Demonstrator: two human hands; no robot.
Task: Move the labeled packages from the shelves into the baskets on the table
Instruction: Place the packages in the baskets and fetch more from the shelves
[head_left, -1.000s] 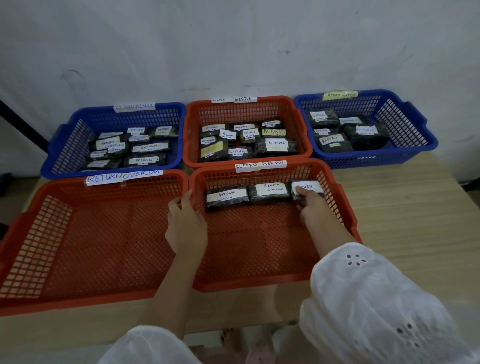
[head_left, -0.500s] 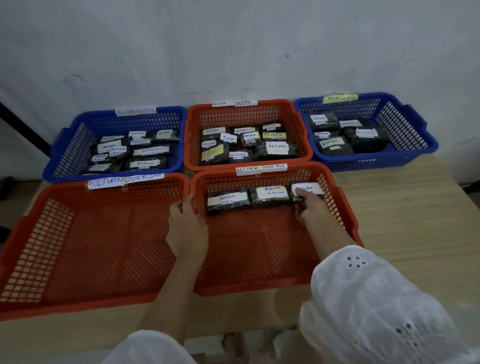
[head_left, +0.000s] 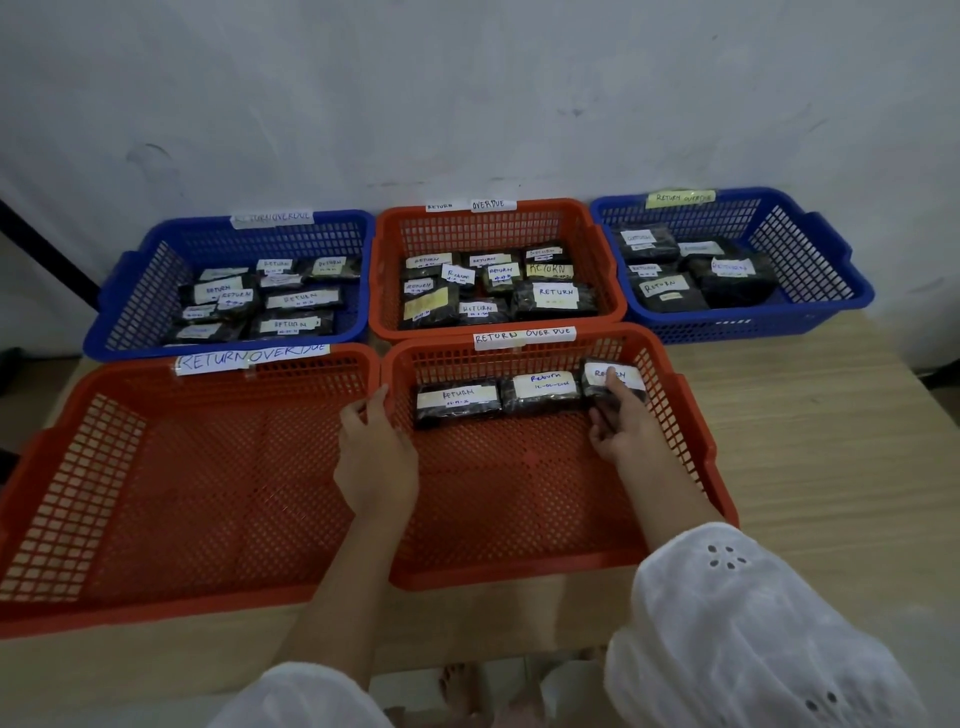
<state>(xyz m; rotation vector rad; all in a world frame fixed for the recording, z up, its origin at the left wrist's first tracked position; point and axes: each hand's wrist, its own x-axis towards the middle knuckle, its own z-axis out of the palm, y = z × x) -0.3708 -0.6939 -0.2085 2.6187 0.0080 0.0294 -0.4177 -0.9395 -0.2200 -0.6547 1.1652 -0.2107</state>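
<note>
So, head view: R hand (head_left: 621, 434) pinches the rightmost package (head_left: 605, 375), tilted, at back-right of the front-right orange basket (head_left: 693, 436) on the table (head_left: 810, 467), just beside the middle pkg (head_left: 543, 391). L hand (head_left: 376, 460) curls over that basket's left wall.

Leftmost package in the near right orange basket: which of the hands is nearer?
Left. The left hand grips the orange basket rim just left of the leftmost package; the right hand holds the rightmost package at the row's other end.
</note>
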